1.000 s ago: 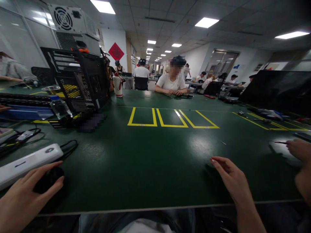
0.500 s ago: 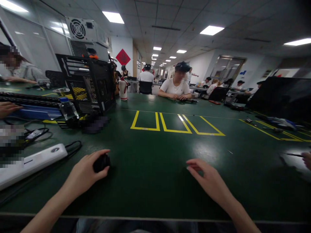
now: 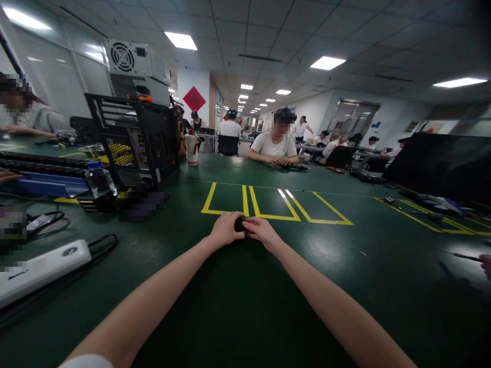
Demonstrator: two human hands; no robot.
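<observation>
A small black rounded object [image 3: 240, 223] is between my two hands, just in front of the yellow-taped outlines; its kind cannot be made out. My left hand [image 3: 225, 230] wraps round it from the left, thumb and fingers closed. From the right, my right hand [image 3: 262, 232] pinches at its edge with the fingertips together. The fingers cover much of the object. Beneath both hands lies the green tabletop [image 3: 245, 306].
Yellow tape outlines [image 3: 276, 219] lie just beyond my hands. To the left are a white power strip [image 3: 46, 271], a water bottle [image 3: 99, 180] and an open computer case [image 3: 130, 138]. A paper cup [image 3: 192, 149] stands farther back. At right, another person's hand [image 3: 486, 265] holds a thin dark tool.
My left hand has carried the black object right and forward to the middle. My right hand has moved left and forward and now grips the object too.
</observation>
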